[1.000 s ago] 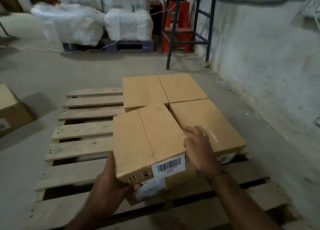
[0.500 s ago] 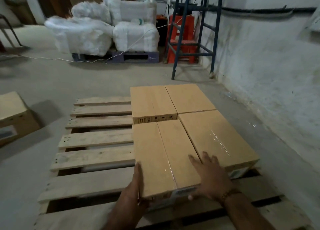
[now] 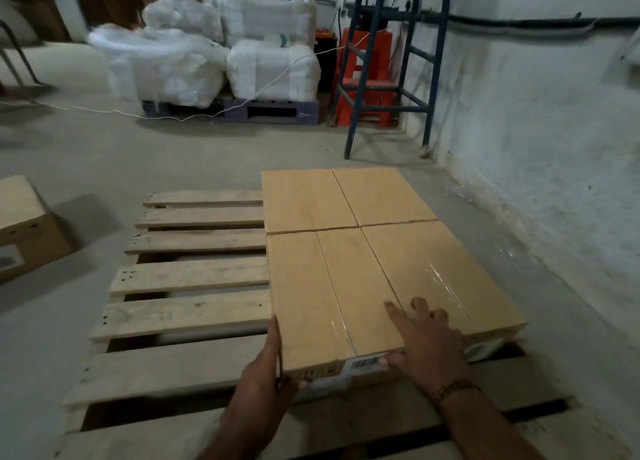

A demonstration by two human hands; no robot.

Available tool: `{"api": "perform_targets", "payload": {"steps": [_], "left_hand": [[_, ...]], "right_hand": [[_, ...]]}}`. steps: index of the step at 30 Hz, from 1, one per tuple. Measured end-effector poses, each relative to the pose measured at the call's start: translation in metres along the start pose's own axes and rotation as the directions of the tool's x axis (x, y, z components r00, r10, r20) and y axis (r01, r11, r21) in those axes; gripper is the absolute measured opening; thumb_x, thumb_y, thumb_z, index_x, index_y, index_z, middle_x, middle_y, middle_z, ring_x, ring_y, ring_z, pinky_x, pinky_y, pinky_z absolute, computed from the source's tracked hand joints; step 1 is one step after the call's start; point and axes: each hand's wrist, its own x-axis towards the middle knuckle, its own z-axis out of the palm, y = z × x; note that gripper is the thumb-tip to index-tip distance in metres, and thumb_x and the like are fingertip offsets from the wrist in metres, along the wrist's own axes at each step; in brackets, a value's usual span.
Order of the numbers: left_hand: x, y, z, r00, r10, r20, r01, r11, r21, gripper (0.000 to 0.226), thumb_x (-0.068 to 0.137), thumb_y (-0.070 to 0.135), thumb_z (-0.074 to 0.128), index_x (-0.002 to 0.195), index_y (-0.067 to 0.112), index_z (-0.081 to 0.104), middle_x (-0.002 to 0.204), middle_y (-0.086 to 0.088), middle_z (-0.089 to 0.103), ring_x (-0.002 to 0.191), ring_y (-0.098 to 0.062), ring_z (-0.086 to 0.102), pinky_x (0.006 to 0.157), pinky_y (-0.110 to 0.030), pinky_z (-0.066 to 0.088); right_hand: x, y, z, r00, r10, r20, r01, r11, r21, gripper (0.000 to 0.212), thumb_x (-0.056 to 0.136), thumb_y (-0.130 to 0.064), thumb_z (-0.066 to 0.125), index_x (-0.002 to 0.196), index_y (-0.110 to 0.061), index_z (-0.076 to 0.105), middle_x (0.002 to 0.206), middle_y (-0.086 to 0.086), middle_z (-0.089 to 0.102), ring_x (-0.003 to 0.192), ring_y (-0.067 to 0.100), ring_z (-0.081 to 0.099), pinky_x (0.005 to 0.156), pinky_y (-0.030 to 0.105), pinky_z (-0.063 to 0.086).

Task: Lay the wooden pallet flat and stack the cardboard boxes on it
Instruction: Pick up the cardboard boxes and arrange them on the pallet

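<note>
The wooden pallet (image 3: 190, 276) lies flat on the concrete floor. Several cardboard boxes sit side by side in one layer on its right half. The near left box (image 3: 311, 293) rests flat against the far left box (image 3: 301, 200) and the near right box (image 3: 433, 272). My left hand (image 3: 266, 373) clasps its near left corner, fingers along the side. My right hand (image 3: 426, 345) lies spread on its top at the near right corner, thumb hooked over the front edge by the barcode label.
Another cardboard box (image 3: 24, 238) stands on the floor to the left. White sacks (image 3: 173, 64) on a purple pallet (image 3: 270, 111), a red stool (image 3: 367, 78) and a blue metal frame (image 3: 391, 89) stand at the back. A white wall (image 3: 554, 148) runs along the right.
The near left box, tilted up in my hands a second ago, now lies flat and pushed against its neighbours. My hands stay on its near corners.
</note>
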Motion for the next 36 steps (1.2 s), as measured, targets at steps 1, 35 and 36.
{"api": "perform_targets", "payload": {"steps": [1,35,36], "left_hand": [[0.000,-0.001,0.001,1.000,0.006,-0.008,-0.006,1.000,0.002,0.121,0.093,0.025,0.078,0.154,0.060,-0.020,0.146,0.019,0.057,0.116,0.003,0.054,0.109,-0.029,0.049],[-0.107,0.083,-0.107,0.920,-0.156,-0.360,0.175,0.984,0.021,0.049,0.099,0.028,0.072,0.143,0.039,0.056,0.142,0.016,0.061,0.111,0.006,0.064,0.090,-0.032,0.064],[-0.123,0.091,-0.128,0.894,-0.220,-0.389,0.230,0.973,-0.022,0.046,0.100,0.024,0.071,0.142,0.037,0.058,0.137,0.018,0.063,0.110,0.005,0.065,0.092,-0.034,0.064]], "right_hand": [[-0.001,-0.001,0.000,1.000,0.002,-0.008,-0.002,1.000,-0.001,0.102,0.083,-0.072,0.068,0.164,-0.039,0.017,0.158,0.004,0.029,0.134,0.028,0.039,0.101,0.043,0.049],[-0.070,-0.088,-0.084,0.981,-0.142,0.133,0.018,0.747,0.664,0.058,0.087,-0.023,0.081,0.142,-0.018,0.064,0.135,0.003,0.065,0.123,0.021,0.062,0.096,0.022,0.044],[-0.088,-0.107,-0.103,0.979,-0.146,0.140,-0.003,0.683,0.730,0.051,0.088,-0.022,0.080,0.137,-0.019,0.067,0.128,-0.001,0.069,0.114,0.015,0.065,0.092,0.019,0.045]]}}
